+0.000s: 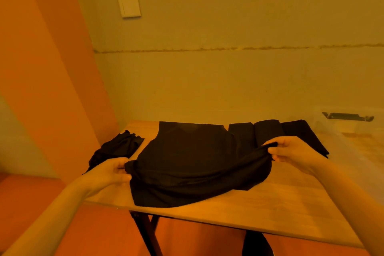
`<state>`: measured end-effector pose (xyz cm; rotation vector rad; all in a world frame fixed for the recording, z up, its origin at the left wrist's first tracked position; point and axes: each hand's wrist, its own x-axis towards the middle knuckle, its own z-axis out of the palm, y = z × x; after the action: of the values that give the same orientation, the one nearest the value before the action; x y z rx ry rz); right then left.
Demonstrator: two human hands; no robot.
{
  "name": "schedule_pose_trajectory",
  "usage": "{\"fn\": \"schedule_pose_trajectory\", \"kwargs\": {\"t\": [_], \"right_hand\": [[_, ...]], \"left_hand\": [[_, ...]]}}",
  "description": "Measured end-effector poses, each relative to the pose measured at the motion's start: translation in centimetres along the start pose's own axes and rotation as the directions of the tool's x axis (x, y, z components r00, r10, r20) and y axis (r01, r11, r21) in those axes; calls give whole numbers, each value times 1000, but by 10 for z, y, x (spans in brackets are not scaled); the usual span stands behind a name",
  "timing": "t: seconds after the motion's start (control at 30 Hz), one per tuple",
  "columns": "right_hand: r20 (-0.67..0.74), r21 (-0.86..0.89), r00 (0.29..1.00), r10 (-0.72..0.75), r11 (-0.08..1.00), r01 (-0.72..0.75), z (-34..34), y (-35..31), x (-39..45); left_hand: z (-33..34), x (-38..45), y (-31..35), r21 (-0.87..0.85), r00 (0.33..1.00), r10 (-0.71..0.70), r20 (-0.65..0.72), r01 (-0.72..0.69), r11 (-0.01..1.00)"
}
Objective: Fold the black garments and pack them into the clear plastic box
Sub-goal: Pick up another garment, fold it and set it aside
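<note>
I had the black sleeveless top (187, 151) spread flat in the middle of the wooden table (270, 210), neckline toward the far wall, so its whole shape was laid out for folding. My left hand (110, 172) pinched the left side of its near part, fingers curled round a bunched bit of cloth; my right hand (291, 151) pinched the right side between thumb and fingertips. Holding both sides at once kept the fabric taut between my hands, which I judged was the way to lift the lower half and carry it toward the far edge without wrinkles. The cloth sagged in a curve between the two grips, raised a little off the table.

The folded black pieces (270, 133) lay in a row at the far right, just beside the top, close to the clear plastic box (353, 131) at the right end of the table, handy for packing. The box looked open; whether anything lay inside it I could not tell. A crumpled black garment (118, 147) waited at the far left, apart from the finished ones, presumably still to be folded.
</note>
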<state>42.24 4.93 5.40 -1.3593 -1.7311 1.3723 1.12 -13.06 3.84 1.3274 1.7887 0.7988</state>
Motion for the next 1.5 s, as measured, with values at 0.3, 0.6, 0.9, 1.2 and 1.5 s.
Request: {"fn": "schedule_pose_trajectory", "kwargs": {"t": [0.3,0.6,0.9,1.2,1.5], "right_hand": [[-333,10,913,-238,967,256,-3,-25,-3],[-159,290,931,-329,886,362,-2,-33,-47],[-72,270,896,-439,856,441,-17,-47,-99],[129,172,913,-387,915,364,-19,-34,-122],[12,248,971,-240,941,230,-6,-38,-42]], "left_hand": [[-2,11,19,-147,803,146,-578,-279,949],[-6,-21,20,-452,674,5,-738,-500,739],[-12,-65,17,-372,596,45,-802,-556,743],[13,-101,16,-323,550,27,-834,-528,785],[8,-36,18,-355,580,-107,-808,-333,873]]}}
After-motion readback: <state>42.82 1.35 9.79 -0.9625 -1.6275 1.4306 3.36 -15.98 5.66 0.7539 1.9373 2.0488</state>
